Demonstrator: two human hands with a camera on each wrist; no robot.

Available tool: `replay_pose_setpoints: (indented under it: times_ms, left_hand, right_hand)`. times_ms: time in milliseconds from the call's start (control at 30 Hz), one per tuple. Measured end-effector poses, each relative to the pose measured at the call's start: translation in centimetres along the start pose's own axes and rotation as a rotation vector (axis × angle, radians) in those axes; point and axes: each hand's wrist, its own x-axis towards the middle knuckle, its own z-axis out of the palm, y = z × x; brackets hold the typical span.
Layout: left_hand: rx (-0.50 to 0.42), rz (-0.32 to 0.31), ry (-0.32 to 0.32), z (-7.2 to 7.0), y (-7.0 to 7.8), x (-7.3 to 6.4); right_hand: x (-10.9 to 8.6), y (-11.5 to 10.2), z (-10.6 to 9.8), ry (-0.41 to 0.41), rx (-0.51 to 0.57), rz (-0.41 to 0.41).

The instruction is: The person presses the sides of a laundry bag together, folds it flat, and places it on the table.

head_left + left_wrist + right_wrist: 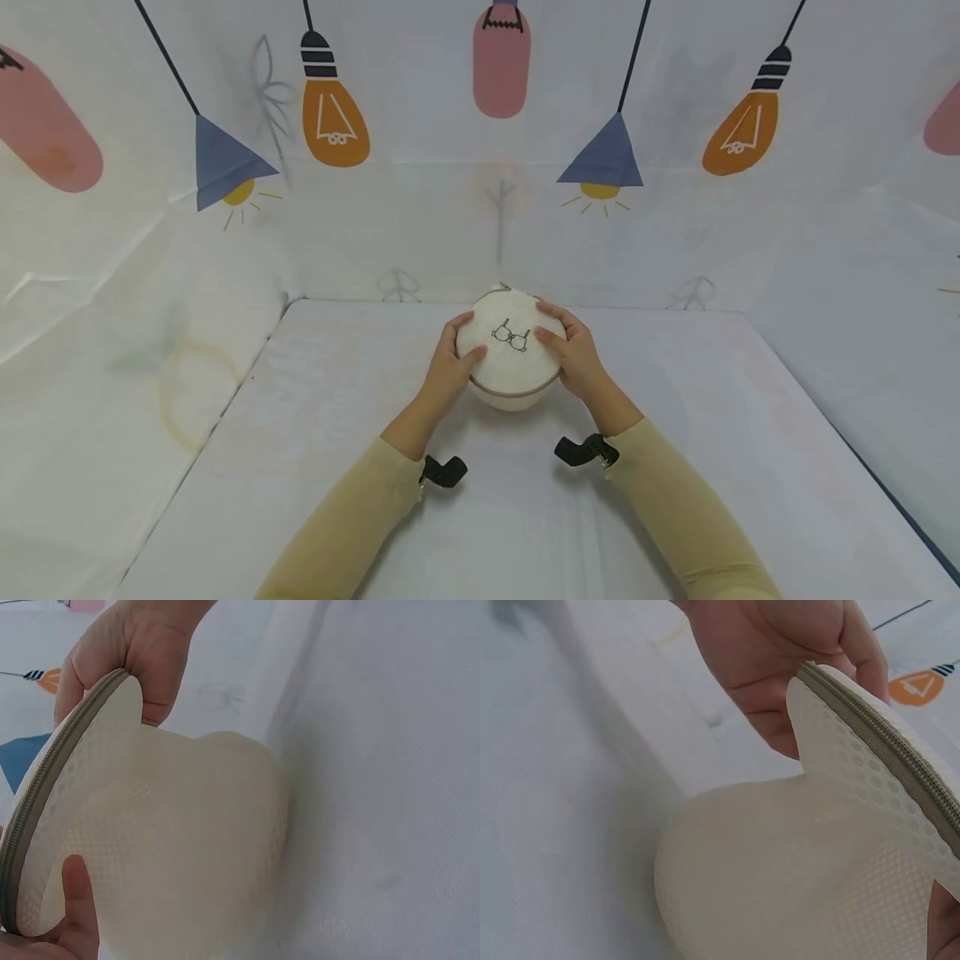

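A cream mesh laundry bag (pixel 501 372) with a line drawing of glasses (pixel 511 335) on its round top is held by both hands close over the white table. My left hand (pixel 448 363) grips its left rim, thumb on top. On the right rim, my right hand (pixel 579 357) holds it the same way, with thumb and fingertips over the top. Along the edge runs a grey-brown zipper (pixel 43 774), seen shut in both wrist views. Below the zipper the bag's rounded mesh body (pixel 735 862) bulges down toward the tabletop. The inside is hidden.
The white tabletop (pixel 510 517) spreads around the hands. Behind it stands a pale wall sheet (pixel 435 225) printed with lamps and bulbs. Black camera mounts (pixel 444 472) sit on both wrists, below the tan sleeves' cuffs.
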Motion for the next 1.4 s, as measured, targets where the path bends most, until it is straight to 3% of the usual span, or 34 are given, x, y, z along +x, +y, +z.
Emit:
replay_pose_setpoints:
  times_ms: [200,300,533,633,733,900,1067,1400]
  left_hand:
    - [0.171,-0.014,-0.07,-0.1,0.2,-0.8]
    - [0.211,-0.021,-0.115,-0.1,0.2,-1.1]
    - [0.05,-0.042,-0.168,0.3,-0.1,-0.9]
    - [-0.025,-0.029,-0.138,0.5,-0.2,-0.7]
    - [-0.084,0.025,-0.094,0.5,-0.5,-0.4]
    - [-0.116,0.092,-0.014,0.3,-0.4,-0.1]
    - [-0.135,0.082,0.021,-0.1,-0.1,0.0]
    - [-0.195,0.12,-0.002,-0.7,0.5,-0.2]
  right_hand:
    - [0.2,-0.1,0.0,0.036,0.04,-0.023]
    - [0.2,-0.2,0.1,0.075,0.068,-0.03]
    - [0.2,0.0,0.6,0.14,0.132,-0.032]
    - [0.1,0.5,1.0,0.151,0.143,-0.031]
    - [0.0,0.7,1.4,0.147,0.141,-0.03]
    - [-0.1,0.8,1.9,0.13,0.117,-0.031]
    - [-0.3,0.8,1.9,0.104,0.034,0.006]
    - [-0.7,0.5,0.8,-0.038,-0.128,0.025]
